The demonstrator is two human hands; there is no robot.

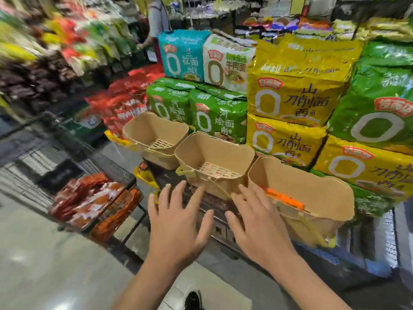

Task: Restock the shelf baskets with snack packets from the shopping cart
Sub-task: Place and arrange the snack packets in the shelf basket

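Note:
Three tan baskets hang in a row along the shelf front. The left basket [143, 133] and the middle basket [223, 151] show bare slatted bottoms. The right basket [317, 189] holds an orange snack packet [282, 199]. My left hand [176, 218] and my right hand [257, 218] hover side by side in front of the middle and right baskets, fingers spread, holding nothing. The black wire shopping cart [116, 173] stands at the lower left with several red and orange snack packets [89, 200] inside.
Large noodle multipacks in yellow [295, 95], green [216, 117] and red [125, 104] are stacked behind the baskets. A blurred product shelf [33, 63] runs along the left aisle. A person [156, 21] stands far back. My shoe [193, 300] shows on the grey floor.

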